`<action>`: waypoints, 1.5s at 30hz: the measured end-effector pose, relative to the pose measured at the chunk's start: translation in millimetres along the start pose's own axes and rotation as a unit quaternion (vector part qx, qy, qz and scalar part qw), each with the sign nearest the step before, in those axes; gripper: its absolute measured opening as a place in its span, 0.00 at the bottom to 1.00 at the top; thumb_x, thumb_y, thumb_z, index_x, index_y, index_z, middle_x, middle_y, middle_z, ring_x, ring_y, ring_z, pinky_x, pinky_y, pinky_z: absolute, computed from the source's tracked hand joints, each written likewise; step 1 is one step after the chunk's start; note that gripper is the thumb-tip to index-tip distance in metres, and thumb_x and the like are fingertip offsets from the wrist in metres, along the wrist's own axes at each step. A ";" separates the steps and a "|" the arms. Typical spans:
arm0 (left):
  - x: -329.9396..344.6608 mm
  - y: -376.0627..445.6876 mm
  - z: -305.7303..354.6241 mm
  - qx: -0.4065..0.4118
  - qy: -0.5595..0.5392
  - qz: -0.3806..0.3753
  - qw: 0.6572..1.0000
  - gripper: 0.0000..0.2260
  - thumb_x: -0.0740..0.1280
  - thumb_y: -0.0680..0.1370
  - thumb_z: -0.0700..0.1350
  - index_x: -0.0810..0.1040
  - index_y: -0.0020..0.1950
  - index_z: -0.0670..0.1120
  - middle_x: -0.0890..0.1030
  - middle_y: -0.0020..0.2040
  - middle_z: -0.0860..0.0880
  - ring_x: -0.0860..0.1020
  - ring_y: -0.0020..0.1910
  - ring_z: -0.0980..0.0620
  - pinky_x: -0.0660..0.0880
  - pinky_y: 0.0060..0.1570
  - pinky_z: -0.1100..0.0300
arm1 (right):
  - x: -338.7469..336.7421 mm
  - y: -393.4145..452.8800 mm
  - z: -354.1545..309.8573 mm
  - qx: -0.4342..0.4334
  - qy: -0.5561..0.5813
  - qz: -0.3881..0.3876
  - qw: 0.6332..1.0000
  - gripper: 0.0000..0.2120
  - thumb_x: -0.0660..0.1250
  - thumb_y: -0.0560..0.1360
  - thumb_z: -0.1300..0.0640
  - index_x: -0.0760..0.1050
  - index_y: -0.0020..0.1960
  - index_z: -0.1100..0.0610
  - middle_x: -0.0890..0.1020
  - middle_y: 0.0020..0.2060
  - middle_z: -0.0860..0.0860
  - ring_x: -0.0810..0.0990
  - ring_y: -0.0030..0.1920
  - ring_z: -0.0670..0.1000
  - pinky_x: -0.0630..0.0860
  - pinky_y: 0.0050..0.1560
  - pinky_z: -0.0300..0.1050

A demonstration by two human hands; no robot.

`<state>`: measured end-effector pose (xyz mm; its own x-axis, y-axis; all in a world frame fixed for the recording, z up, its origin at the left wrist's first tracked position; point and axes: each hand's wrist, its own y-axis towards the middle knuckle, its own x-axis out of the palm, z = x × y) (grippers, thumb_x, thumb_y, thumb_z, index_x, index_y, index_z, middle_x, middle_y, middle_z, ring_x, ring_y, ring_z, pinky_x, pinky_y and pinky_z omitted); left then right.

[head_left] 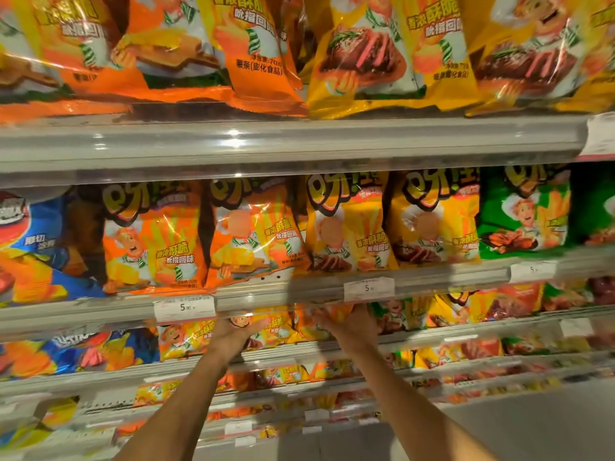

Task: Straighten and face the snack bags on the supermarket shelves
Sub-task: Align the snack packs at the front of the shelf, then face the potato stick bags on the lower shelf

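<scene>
Orange-and-yellow glossy snack bag [279, 331] on the third grey metal shelf [432, 337] is grasped at its sides by left hand [233, 334] and right hand [349, 327].

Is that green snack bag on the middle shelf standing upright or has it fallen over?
Upright. The green bag stands on its bottom edge at the shelf lip, front facing out, its cartoon chef and logo the right way up.

Grey metal shelves [289, 141], white price tags [184, 307], pale floor [532, 424], glare
</scene>
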<state>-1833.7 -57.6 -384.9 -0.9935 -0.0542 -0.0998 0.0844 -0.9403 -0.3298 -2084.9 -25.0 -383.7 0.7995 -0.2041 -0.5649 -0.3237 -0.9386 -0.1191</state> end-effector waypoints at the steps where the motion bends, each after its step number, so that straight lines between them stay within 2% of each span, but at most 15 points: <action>1: -2.2 -1.8 1.1 -0.001 0.000 -0.003 1.000 0.26 0.79 0.67 0.35 0.77 0.63 0.40 0.82 0.57 0.43 0.83 0.50 0.55 0.79 0.44 0.65 | -0.2 1.0 -2.1 0.002 -0.001 0.000 1.000 0.46 0.77 0.60 0.29 0.72 0.70 0.53 0.79 0.65 0.49 0.77 0.66 0.54 0.77 0.63 0.50; 3: -5.0 -6.3 6.1 -0.013 0.007 -0.001 1.000 0.27 0.81 0.64 0.43 0.78 0.61 0.42 0.85 0.50 0.47 0.84 0.39 0.61 0.77 0.37 0.67 | -2.6 1.5 -9.0 0.007 -0.007 0.004 1.000 0.47 0.76 0.60 0.27 0.73 0.69 0.54 0.79 0.66 0.50 0.77 0.66 0.54 0.77 0.64 0.49; 5: -8.0 -9.0 9.6 -0.028 0.028 0.017 0.999 0.30 0.82 0.61 0.49 0.80 0.59 0.41 0.86 0.44 0.41 0.85 0.45 0.52 0.78 0.45 0.62 | -6.2 1.4 -14.5 0.009 -0.024 0.002 1.000 0.50 0.74 0.59 0.25 0.71 0.72 0.54 0.78 0.68 0.51 0.76 0.68 0.56 0.76 0.65 0.48; 7: -10.5 -13.1 12.9 -0.027 0.009 0.011 1.000 0.27 0.82 0.59 0.50 0.80 0.54 0.43 0.86 0.40 0.41 0.85 0.40 0.50 0.79 0.41 0.63 | -10.9 1.3 -15.8 0.009 -0.020 -0.015 1.000 0.53 0.74 0.59 0.25 0.68 0.75 0.54 0.75 0.71 0.51 0.73 0.71 0.56 0.74 0.68 0.50; 11: -9.7 -15.6 12.7 -0.008 0.007 0.002 1.000 0.28 0.82 0.66 0.45 0.73 0.61 0.48 0.82 0.56 0.45 0.83 0.53 0.41 0.74 0.63 0.50 | -24.2 -3.7 -5.8 0.022 0.051 -0.042 0.998 0.53 0.81 0.60 0.35 0.63 0.77 0.54 0.74 0.72 0.50 0.70 0.74 0.55 0.68 0.74 0.48; 13: -8.1 -14.1 10.6 -0.010 0.018 0.011 1.000 0.24 0.81 0.67 0.42 0.75 0.59 0.44 0.82 0.54 0.44 0.81 0.55 0.44 0.72 0.66 0.48 | -31.9 -11.5 2.9 0.045 0.094 -0.057 0.993 0.57 0.83 0.57 0.37 0.60 0.78 0.53 0.75 0.70 0.48 0.72 0.72 0.54 0.68 0.73 0.47; 16: 2.2 -14.7 10.2 -0.007 0.049 0.027 0.998 0.17 0.81 0.66 0.43 0.78 0.41 0.33 0.83 0.38 0.38 0.81 0.44 0.42 0.76 0.58 0.42 | -45.2 -30.3 19.2 0.072 0.144 -0.071 0.984 0.69 0.82 0.46 0.28 0.59 0.79 0.51 0.76 0.70 0.47 0.75 0.71 0.54 0.71 0.73 0.56; 19: 21.0 -22.7 17.2 0.023 0.068 0.027 0.997 0.29 0.82 0.65 0.44 0.75 0.50 0.23 0.81 0.49 0.28 0.81 0.52 0.36 0.76 0.57 0.44 | -56.1 -52.0 38.3 0.041 0.191 -0.074 0.978 0.52 0.85 0.54 0.35 0.68 0.73 0.43 0.83 0.62 0.43 0.81 0.63 0.48 0.76 0.67 0.58; 22: 43.3 -26.9 13.5 0.073 0.099 0.008 0.992 0.19 0.83 0.62 0.45 0.77 0.45 0.46 0.80 0.40 0.51 0.78 0.38 0.66 0.74 0.46 0.64 | -68.8 -66.6 49.8 0.041 0.211 -0.045 0.976 0.49 0.85 0.54 0.36 0.71 0.71 0.43 0.84 0.59 0.42 0.82 0.62 0.48 0.78 0.65 0.54; 24: 58.4 -26.7 8.0 0.093 0.101 0.006 0.991 0.20 0.84 0.63 0.45 0.77 0.47 0.52 0.80 0.41 0.56 0.76 0.38 0.65 0.71 0.42 0.63 | -79.5 -71.6 54.6 0.048 0.205 -0.028 0.977 0.53 0.84 0.51 0.34 0.70 0.72 0.44 0.84 0.60 0.43 0.81 0.62 0.49 0.77 0.65 0.55; 27: 82.2 -24.6 5.7 0.088 0.132 0.016 0.987 0.15 0.83 0.64 0.47 0.78 0.38 0.45 0.79 0.32 0.46 0.73 0.31 0.50 0.69 0.33 0.58 | -100.6 -73.5 65.7 0.062 0.176 -0.008 0.982 0.53 0.84 0.53 0.34 0.68 0.73 0.47 0.83 0.60 0.44 0.81 0.62 0.50 0.77 0.66 0.59; 32: 123.2 -26.0 8.8 0.087 0.147 0.007 0.985 0.12 0.83 0.64 0.44 0.82 0.37 0.43 0.82 0.29 0.47 0.78 0.26 0.53 0.70 0.23 0.64 | -132.1 -68.3 87.6 0.069 0.175 -0.005 0.982 0.45 0.85 0.62 0.45 0.67 0.73 0.48 0.83 0.61 0.45 0.81 0.62 0.50 0.76 0.67 0.58; 38: 151.9 -29.9 3.1 0.138 0.156 -0.009 0.978 0.19 0.84 0.62 0.47 0.79 0.46 0.47 0.83 0.43 0.49 0.81 0.43 0.51 0.76 0.48 0.53 | -142.5 -68.5 101.4 0.067 0.207 -0.034 0.975 0.50 0.87 0.57 0.44 0.67 0.74 0.46 0.83 0.61 0.43 0.80 0.64 0.47 0.74 0.69 0.58; 42: 150.3 -31.5 -1.5 0.134 0.153 -0.040 0.978 0.24 0.82 0.65 0.47 0.75 0.54 0.50 0.80 0.51 0.53 0.78 0.50 0.57 0.72 0.51 0.59 | -129.4 -75.5 103.7 0.076 0.217 -0.067 0.971 0.55 0.87 0.49 0.37 0.67 0.71 0.43 0.84 0.59 0.42 0.82 0.60 0.45 0.78 0.64 0.51; 45: 138.6 -34.8 -6.4 0.123 0.146 -0.083 0.978 0.25 0.81 0.67 0.43 0.71 0.57 0.52 0.79 0.53 0.55 0.79 0.52 0.55 0.76 0.53 0.55 | -111.1 -84.3 100.7 0.076 0.198 -0.117 0.970 0.52 0.87 0.51 0.39 0.66 0.70 0.42 0.84 0.59 0.41 0.82 0.60 0.44 0.79 0.61 0.45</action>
<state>-1973.8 -30.2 -393.3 -0.9246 0.1704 -0.3407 -0.1324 -0.9823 -0.1323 -2197.4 104.8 -393.1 0.9819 -0.1101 -0.1540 -0.1576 -0.9261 -0.3428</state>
